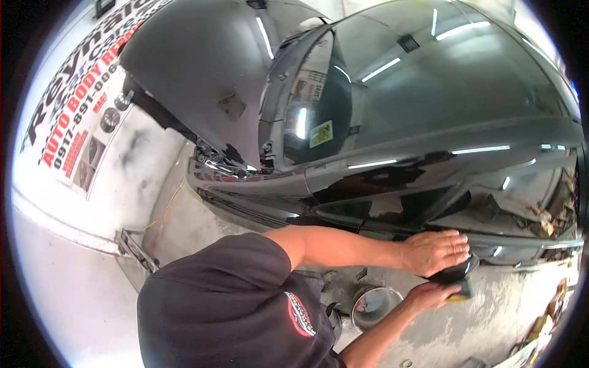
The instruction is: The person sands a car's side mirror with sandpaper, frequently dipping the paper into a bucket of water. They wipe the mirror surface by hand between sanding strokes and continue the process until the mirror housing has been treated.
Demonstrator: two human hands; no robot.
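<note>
My left hand (434, 252) lies over a glossy black side mirror (455, 272) beside the car's door, fingers together and stretched across its top. Just below it, my right hand (431, 297) grips a dark flat pad with a yellow edge (460, 291), held up against the lower side of the mirror. My right thumb and fingers close on the pad's near end. The black car (392, 144) stretches behind both hands, its side glass and door reflecting the lights.
A bucket (375, 308) stands on the concrete floor (503, 300) below my forearms. The car's hood (202, 73) is raised at the upper left. A printed banner (80, 104) hangs on the left wall. Assorted items (543, 322) lie at the right edge.
</note>
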